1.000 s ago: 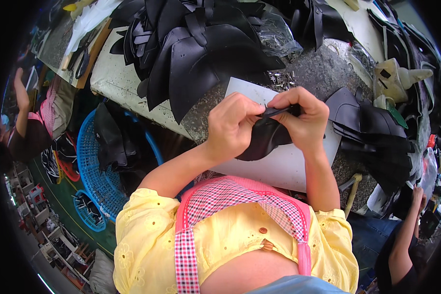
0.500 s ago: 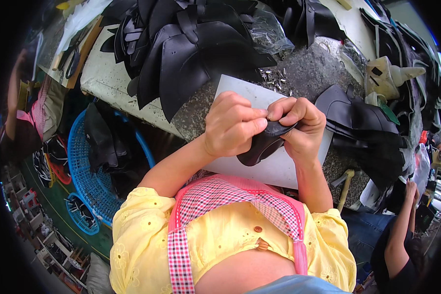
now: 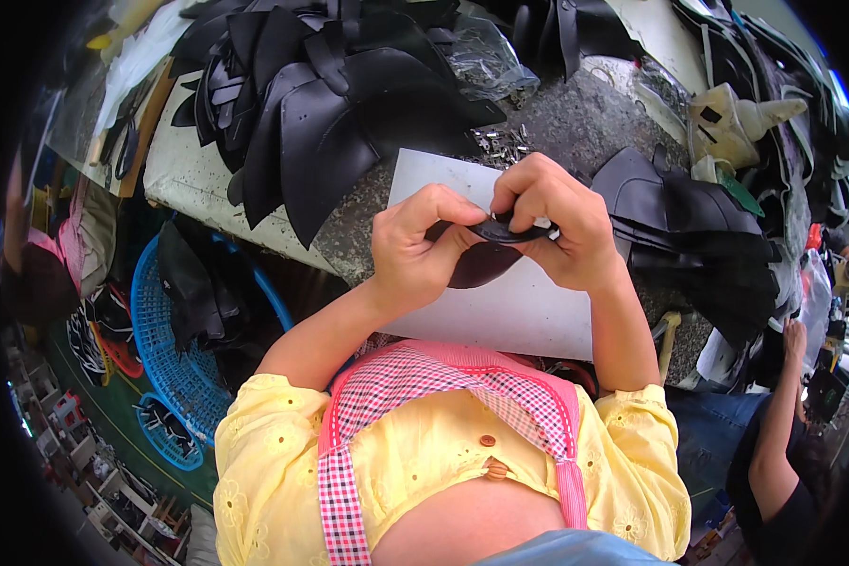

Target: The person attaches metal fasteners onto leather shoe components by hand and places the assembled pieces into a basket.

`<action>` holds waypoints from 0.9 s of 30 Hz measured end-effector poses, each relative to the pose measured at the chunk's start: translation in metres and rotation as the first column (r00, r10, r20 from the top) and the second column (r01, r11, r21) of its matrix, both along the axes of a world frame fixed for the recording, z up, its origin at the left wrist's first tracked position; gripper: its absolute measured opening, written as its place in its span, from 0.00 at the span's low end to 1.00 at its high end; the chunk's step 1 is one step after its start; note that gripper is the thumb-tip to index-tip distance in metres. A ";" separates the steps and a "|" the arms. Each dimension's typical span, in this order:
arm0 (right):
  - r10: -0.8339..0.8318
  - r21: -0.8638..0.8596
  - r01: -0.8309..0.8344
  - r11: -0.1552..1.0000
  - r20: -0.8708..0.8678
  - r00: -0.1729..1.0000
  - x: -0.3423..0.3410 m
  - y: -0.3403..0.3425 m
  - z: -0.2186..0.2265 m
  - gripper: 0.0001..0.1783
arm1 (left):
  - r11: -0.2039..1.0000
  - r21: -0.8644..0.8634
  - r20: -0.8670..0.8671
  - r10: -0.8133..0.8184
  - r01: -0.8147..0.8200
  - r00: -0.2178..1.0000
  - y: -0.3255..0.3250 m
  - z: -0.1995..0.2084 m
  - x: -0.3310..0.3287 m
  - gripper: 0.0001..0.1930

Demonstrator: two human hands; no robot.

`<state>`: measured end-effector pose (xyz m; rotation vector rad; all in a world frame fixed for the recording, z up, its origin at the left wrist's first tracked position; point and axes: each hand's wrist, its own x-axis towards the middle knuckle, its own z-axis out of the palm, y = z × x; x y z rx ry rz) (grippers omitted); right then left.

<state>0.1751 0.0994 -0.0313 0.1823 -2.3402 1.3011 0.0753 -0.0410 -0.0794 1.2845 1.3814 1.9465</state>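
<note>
A small curved black leather piece (image 3: pixel 481 267) is held between both hands above a pale grey board (image 3: pixel 528 321). My left hand (image 3: pixel 417 236) pinches one end of its upper edge between thumb and fingers. My right hand (image 3: pixel 561 222) is closed on the other end, thumb beneath and fingers bent over the top. A small shiny spot shows by the right fingers; what it is I cannot make out. Just past the board lie several small metal pieces (image 3: pixel 503 143) on the stone slab.
Black leather pieces (image 3: pixel 349 123) are heaped at the far left; more leather pieces (image 3: pixel 674 208) are stacked at the right. A beige cone-shaped container (image 3: pixel 726 123) and a hammer-like tool (image 3: pixel 668 330) are at the right. A blue basket (image 3: pixel 151 302) stands at left. Another person's arm (image 3: pixel 774 434) shows at right.
The leather piece has turned so its edge lies more level across my hands. My right hand now bends further over the top, and my left hand has shifted slightly left.
</note>
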 end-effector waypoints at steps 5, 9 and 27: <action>0.032 -0.038 -0.032 0.999 0.002 0.999 0.000 0.006 -0.006 0.15 | 0.994 -0.094 0.328 -0.013 0.047 0.945 0.006 0.000 0.007 0.06; 0.022 -0.088 -0.018 0.996 0.038 0.999 0.002 0.010 -0.011 0.15 | 0.991 -0.134 0.321 0.018 0.026 0.947 0.010 -0.001 0.007 0.06; -0.690 0.355 0.600 0.717 0.233 0.686 -0.002 0.072 -0.074 0.15 | 0.856 -0.019 -0.453 0.454 -0.517 0.768 0.226 0.086 -0.132 0.09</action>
